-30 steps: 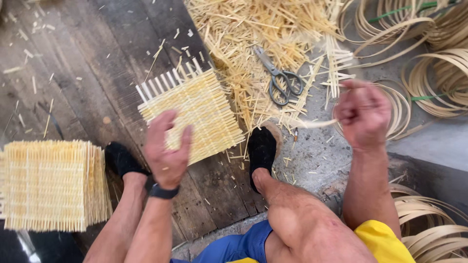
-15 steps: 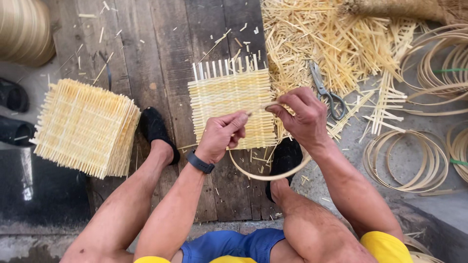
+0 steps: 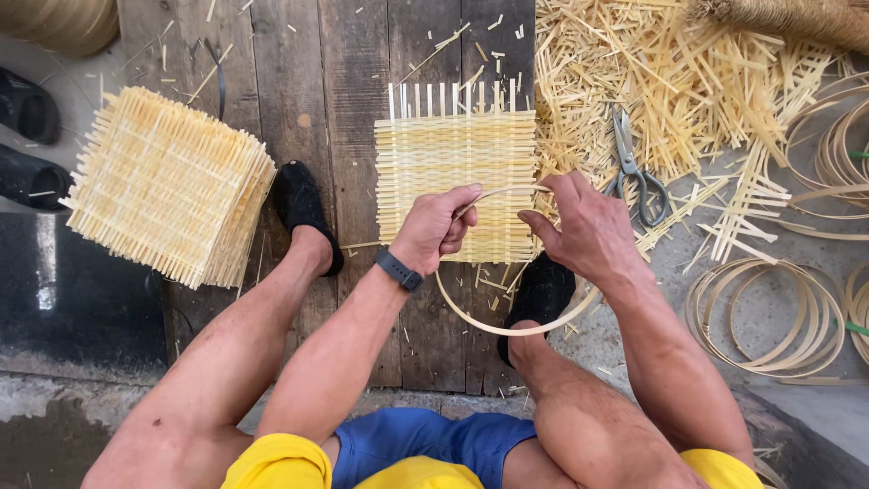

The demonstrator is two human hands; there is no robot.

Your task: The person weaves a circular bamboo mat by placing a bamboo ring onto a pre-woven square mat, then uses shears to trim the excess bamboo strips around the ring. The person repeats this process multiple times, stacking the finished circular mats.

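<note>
Both hands hold a thin bamboo hoop (image 3: pixel 507 324) curved into a ring above the woven mat (image 3: pixel 455 186). The left hand (image 3: pixel 437 228) has its fingers curled tight on the strip's end at the top of the ring; the right hand (image 3: pixel 587 226) pinches the other end between thumb and forefinger, just beside the left fingertips. The hoop's lower arc hangs below the knuckles, near the right shoe (image 3: pixel 540 294). The step looks like closing the ring to size; the ends appear to need overlapping and steadying. Scissors (image 3: pixel 634 167) lie beyond the right fingers, and a mat stack (image 3: pixel 167 186) sits well to the left.
</note>
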